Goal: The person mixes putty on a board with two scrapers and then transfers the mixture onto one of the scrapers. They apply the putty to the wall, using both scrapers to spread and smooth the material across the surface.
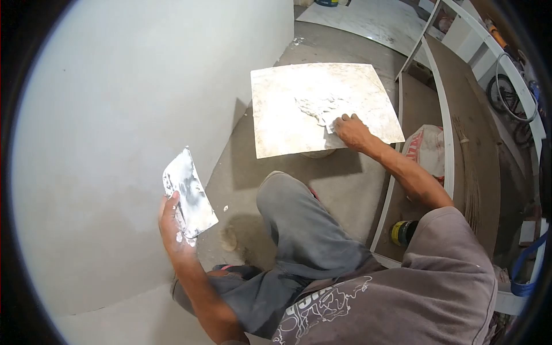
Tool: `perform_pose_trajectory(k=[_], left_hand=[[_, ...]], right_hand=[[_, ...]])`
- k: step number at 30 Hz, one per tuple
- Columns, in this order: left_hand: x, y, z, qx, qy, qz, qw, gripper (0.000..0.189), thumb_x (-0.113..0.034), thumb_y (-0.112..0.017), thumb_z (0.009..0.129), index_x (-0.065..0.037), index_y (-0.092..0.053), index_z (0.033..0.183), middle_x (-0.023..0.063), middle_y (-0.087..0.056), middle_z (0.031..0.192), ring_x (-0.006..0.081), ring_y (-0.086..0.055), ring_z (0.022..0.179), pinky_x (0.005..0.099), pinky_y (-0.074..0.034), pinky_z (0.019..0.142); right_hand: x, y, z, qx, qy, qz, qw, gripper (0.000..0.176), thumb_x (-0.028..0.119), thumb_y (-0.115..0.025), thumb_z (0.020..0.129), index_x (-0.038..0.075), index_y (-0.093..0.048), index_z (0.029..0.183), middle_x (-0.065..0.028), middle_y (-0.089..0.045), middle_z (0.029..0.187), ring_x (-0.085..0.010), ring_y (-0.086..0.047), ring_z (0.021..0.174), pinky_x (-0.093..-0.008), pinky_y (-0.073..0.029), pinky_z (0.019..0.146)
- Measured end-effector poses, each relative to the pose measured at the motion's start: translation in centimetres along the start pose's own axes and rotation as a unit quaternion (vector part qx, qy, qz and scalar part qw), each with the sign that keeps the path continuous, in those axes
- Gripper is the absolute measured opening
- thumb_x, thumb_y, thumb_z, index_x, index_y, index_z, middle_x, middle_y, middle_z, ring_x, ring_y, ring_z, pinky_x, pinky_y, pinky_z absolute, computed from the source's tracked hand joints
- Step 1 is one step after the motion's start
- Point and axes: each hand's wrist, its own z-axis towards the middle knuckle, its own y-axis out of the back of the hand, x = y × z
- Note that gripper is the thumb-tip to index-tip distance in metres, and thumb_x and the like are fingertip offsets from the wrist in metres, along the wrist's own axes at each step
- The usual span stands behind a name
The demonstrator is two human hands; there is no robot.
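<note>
Nearest, the shoulder (443, 270) in a grey shirt; at 8 o'clock the left hand (171, 225) is closed on a putty-smeared trowel (188, 192) beside a wall (115, 115) that looks smoothly coated already. At 2 o'clock the right hand (352, 131) grips a small blade (329, 123) in the thin putty heap (315, 106) lying on the square board (282, 132); the bucket (317, 153) beneath hides its contents.

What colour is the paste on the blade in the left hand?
White paste smeared over the grey blade; head view.
</note>
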Motion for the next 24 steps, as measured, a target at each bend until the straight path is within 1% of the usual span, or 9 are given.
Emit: perform_pose_trajectory(k=[4,7,9,11,14,17,21,22,24], left_hand=[[0.0,-0.4,-0.2,0.005,-0.001,0.008,1.000,0.034,-0.018,-0.058,0.094,0.002,-0.054,0.121,0.0110,-0.065,0.101,0.0186,-0.067,0.084,0.0300,-0.057,0.074],[0.1,-0.2,0.2,0.012,-0.002,0.012,1.000,0.034,-0.018,-0.058,0.094,0.003,-0.054,0.121,0.0112,-0.065,0.101,0.0189,-0.067,0.084,0.0302,-0.057,0.074],[0.3,0.4,0.5,0.010,0.004,0.011,1.000,0.034,-0.018,-0.057,0.094,0.003,-0.054,0.121,0.0112,-0.065,0.101,0.0192,-0.067,0.084,0.0308,-0.056,0.074],[0.3,0.6,0.7,0.004,0.016,0.008,1.000,0.034,-0.018,-0.057,0.094,0.003,-0.054,0.120,0.0111,-0.065,0.101,0.0194,-0.066,0.085,0.0316,-0.056,0.074],[0.0,0.1,0.5,-0.005,0.010,0.017,1.000,0.033,-0.018,-0.057,0.094,0.002,-0.055,0.119,0.0107,-0.064,0.101,0.0198,-0.066,0.085,0.0319,-0.056,0.075],[-0.1,-0.5,0.1,0.001,0.011,0.011,1.000,0.033,-0.018,-0.058,0.094,0.001,-0.055,0.120,0.0102,-0.064,0.102,0.0197,-0.066,0.085,0.0318,-0.055,0.076],[0.3,0.4,0.5,0.012,0.015,0.011,1.000,0.034,-0.019,-0.058,0.094,0.000,-0.055,0.121,0.0101,-0.064,0.103,0.0197,-0.066,0.086,0.0318,-0.055,0.077],[0.5,0.8,0.7,0.015,0.018,0.009,1.000,0.033,-0.019,-0.058,0.094,0.000,-0.055,0.121,0.0101,-0.064,0.103,0.0197,-0.066,0.086,0.0319,-0.055,0.077],[0.5,0.6,0.8,0.007,0.023,0.001,1.000,0.033,-0.019,-0.058,0.094,0.000,-0.055,0.121,0.0101,-0.065,0.103,0.0196,-0.066,0.086,0.0318,-0.055,0.076]], right_hand=[[-1.8,5.8,0.2,0.041,-0.024,0.030,0.998,0.015,0.009,-0.057,0.088,-0.002,-0.067,0.093,-0.0147,-0.065,0.097,-0.0296,-0.061,0.096,-0.0447,-0.046,0.080],[-0.3,3.9,0.6,-0.070,-0.043,0.037,0.996,0.015,0.007,-0.056,0.083,0.003,-0.062,0.096,-0.0128,-0.063,0.096,-0.0290,-0.059,0.095,-0.0426,-0.045,0.080],[1.2,1.6,0.4,-0.039,0.003,0.046,0.998,0.023,0.007,-0.056,0.083,0.002,-0.062,0.105,-0.0113,-0.063,0.098,-0.0284,-0.059,0.097,-0.0419,-0.045,0.081],[1.1,-0.2,-0.2,-0.089,0.030,0.060,0.994,0.029,0.006,-0.057,0.082,0.003,-0.063,0.109,-0.0102,-0.063,0.101,-0.0276,-0.059,0.099,-0.0418,-0.045,0.081],[-0.9,5.0,0.2,0.065,0.021,0.078,0.995,0.031,0.006,-0.057,0.081,0.004,-0.063,0.111,-0.0094,-0.063,0.104,-0.0268,-0.059,0.100,-0.0416,-0.045,0.083],[-0.5,5.1,0.3,-0.052,-0.005,0.084,0.995,0.020,0.010,-0.054,0.087,0.001,-0.065,0.102,-0.0127,-0.064,0.098,-0.0293,-0.059,0.100,-0.0438,-0.045,0.084],[2.1,0.6,0.0,-0.144,0.029,0.077,0.986,0.023,0.008,-0.053,0.087,0.001,-0.063,0.107,-0.0114,-0.062,0.103,-0.0284,-0.058,0.103,-0.0417,-0.044,0.086],[2.1,0.8,-0.5,-0.080,0.024,0.073,0.994,0.041,0.005,-0.055,0.083,0.004,-0.059,0.124,-0.0109,-0.063,0.120,-0.0271,-0.056,0.113,-0.0412,-0.043,0.093],[0.6,2.4,-0.4,0.008,0.029,0.120,0.992,0.041,0.002,-0.055,0.082,0.005,-0.060,0.123,-0.0106,-0.063,0.120,-0.0267,-0.056,0.114,-0.0413,-0.043,0.093]])
